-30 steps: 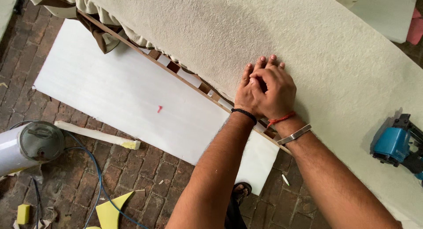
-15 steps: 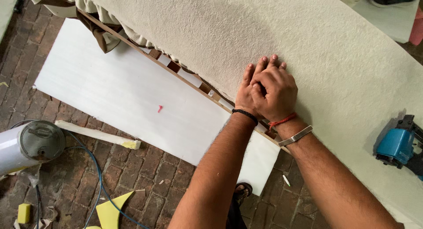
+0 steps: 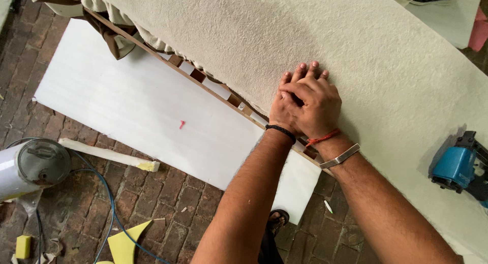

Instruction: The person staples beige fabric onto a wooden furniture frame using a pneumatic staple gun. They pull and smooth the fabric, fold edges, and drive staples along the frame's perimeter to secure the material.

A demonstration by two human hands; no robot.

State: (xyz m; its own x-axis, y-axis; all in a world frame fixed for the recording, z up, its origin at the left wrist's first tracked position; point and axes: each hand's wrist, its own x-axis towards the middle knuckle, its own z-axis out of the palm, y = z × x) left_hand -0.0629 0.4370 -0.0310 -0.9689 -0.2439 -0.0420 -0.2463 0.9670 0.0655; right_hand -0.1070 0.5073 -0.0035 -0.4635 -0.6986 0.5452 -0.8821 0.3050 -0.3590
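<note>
Brick paving [image 3: 168, 213] fills the lower left of my view, and on it at the far left I see a white cylindrical tank [image 3: 28, 167] with a blue hose [image 3: 109, 203] curling away from it, yellow foam scraps [image 3: 127, 241] below, and a pale foam strip [image 3: 104, 154] lying just beside a large white board [image 3: 127, 96]. A small red mark [image 3: 181, 125] sits on that board. Moving right, a thin wooden frame edge [image 3: 203, 86] runs diagonally under the cream textured fabric [image 3: 244, 35], which covers most of the upper view. My left hand [image 3: 284, 109] lies flat on the fabric near its lower edge, fingers pressed together, a black band at the wrist. My right hand [image 3: 312, 104] rests on top of it, its grip closed over the left fingers, with a red thread and a metal bracelet [image 3: 339, 156] on the wrist. At the far right a blue power tool [image 3: 455, 165] lies on the fabric, well apart from both hands.
</note>
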